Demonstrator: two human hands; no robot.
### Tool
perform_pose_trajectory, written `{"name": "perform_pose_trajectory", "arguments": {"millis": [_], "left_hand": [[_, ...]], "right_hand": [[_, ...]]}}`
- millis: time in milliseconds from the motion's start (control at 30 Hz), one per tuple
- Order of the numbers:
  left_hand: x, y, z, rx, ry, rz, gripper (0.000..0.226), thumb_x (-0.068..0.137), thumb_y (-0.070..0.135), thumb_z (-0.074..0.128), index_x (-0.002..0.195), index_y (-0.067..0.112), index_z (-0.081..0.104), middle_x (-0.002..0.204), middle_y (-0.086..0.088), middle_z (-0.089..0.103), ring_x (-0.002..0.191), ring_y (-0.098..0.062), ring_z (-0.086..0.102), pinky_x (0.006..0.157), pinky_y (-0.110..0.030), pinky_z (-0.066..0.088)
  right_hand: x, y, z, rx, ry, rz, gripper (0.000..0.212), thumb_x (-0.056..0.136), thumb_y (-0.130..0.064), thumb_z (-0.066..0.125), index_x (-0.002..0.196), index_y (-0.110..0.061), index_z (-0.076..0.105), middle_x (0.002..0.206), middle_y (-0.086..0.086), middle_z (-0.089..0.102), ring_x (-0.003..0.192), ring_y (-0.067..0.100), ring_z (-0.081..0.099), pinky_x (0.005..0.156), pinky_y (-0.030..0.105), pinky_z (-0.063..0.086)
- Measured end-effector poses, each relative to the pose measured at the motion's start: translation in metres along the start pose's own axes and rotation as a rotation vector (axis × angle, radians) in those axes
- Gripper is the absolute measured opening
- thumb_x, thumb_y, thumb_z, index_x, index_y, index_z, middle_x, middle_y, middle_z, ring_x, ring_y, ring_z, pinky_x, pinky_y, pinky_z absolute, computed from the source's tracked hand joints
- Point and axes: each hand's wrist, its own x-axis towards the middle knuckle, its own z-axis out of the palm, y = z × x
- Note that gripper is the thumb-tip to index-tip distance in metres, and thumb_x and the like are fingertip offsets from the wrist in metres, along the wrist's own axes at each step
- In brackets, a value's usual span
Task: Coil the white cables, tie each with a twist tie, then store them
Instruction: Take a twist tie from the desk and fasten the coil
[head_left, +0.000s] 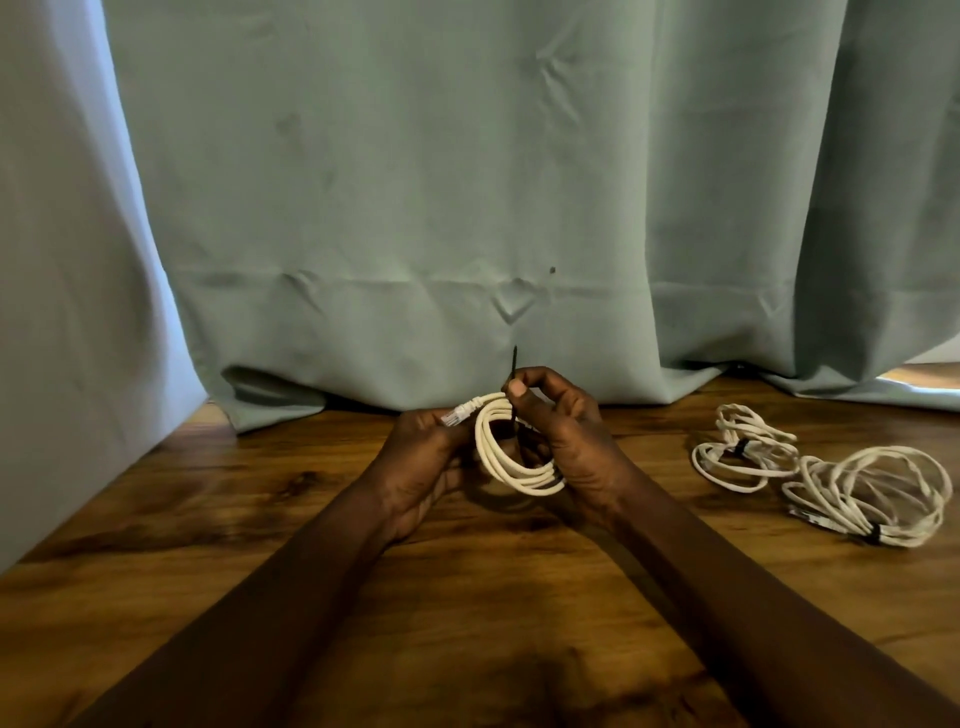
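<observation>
At the far left, the wooden table (208, 519) is bounded by a pale curtain (62, 234) that hangs down over its left edge, so little room is offered there. The left hand (415, 467) is held above the middle of the table, its fingers curled around the near-left side of a coiled white cable (519, 467); the coil is steadied this way, apparently so that its loops are kept together while the tie goes on. The cable's clear plug (454, 414) is seen sticking out over the left hand's fingers. A dark twist tie (513, 364) is pinched between the thumb and forefinger of the right hand (561, 431), which is pressed against the coil's top right; the tie's free end is pointed upward and its lower part is passed down across the loops. The tying is judged to be begun but not finished, since no twist can be made out.

Further right, two bundled cables are laid on the table, touching each other: a smaller bundle (743, 452) and a larger bundle (872, 493), each already bound by a dark tie. Open wood is left between the hands and these bundles. Behind everything, the back edge is closed off by a green curtain (467, 182). No storage place can be seen.
</observation>
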Motion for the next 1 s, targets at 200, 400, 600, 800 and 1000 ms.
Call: {"name": "perform_pose_trajectory", "arguments": {"millis": [200, 400, 600, 800, 1000], "left_hand": [[0.005, 0.011, -0.008, -0.183, 0.105, 0.068, 0.027, 0.078, -0.008, 0.072, 0.102, 0.006, 0.071, 0.098, -0.018, 0.078, 0.086, -0.027, 0.078, 0.077, -0.037, 0.066], [0.004, 0.018, -0.024, -0.177, -0.006, -0.008, 0.019, 0.075, 0.001, 0.074, 0.093, 0.004, 0.077, 0.094, -0.016, 0.078, 0.084, -0.025, 0.076, 0.08, -0.036, 0.065], [0.004, 0.012, -0.012, -0.002, 0.105, 0.079, 0.01, 0.085, 0.001, 0.075, 0.09, 0.01, 0.077, 0.081, -0.006, 0.076, 0.072, -0.015, 0.07, 0.068, -0.029, 0.062], [0.003, 0.005, -0.009, 0.178, 0.142, 0.187, 0.009, 0.085, 0.001, 0.079, 0.089, 0.009, 0.077, 0.082, -0.011, 0.077, 0.074, -0.018, 0.072, 0.066, -0.027, 0.06], [0.004, 0.003, -0.01, 0.151, 0.164, 0.201, 0.012, 0.084, -0.006, 0.078, 0.087, 0.005, 0.078, 0.077, -0.013, 0.076, 0.068, -0.018, 0.071, 0.065, -0.027, 0.06]], "right_hand": [[-0.002, 0.002, -0.002, -0.03, -0.01, 0.079, 0.009, 0.092, -0.021, 0.072, 0.098, -0.015, 0.068, 0.075, 0.005, 0.066, 0.055, 0.012, 0.053, 0.052, 0.024, 0.045], [-0.006, 0.005, 0.003, -0.034, -0.125, 0.138, 0.003, 0.093, -0.009, 0.068, 0.094, -0.007, 0.066, 0.079, 0.006, 0.067, 0.056, 0.008, 0.059, 0.052, 0.019, 0.048], [-0.005, 0.008, 0.003, -0.231, -0.072, 0.087, 0.013, 0.096, -0.003, 0.065, 0.084, -0.006, 0.069, 0.073, 0.009, 0.069, 0.058, 0.012, 0.061, 0.054, 0.021, 0.048], [-0.006, 0.011, 0.006, -0.255, -0.071, 0.121, 0.013, 0.094, -0.002, 0.063, 0.082, -0.006, 0.066, 0.069, 0.001, 0.072, 0.064, 0.015, 0.064, 0.061, 0.025, 0.05], [-0.003, 0.013, 0.005, -0.186, -0.015, 0.13, 0.025, 0.094, -0.004, 0.062, 0.073, -0.012, 0.072, 0.069, 0.012, 0.066, 0.056, 0.018, 0.058, 0.051, 0.021, 0.049]]}}
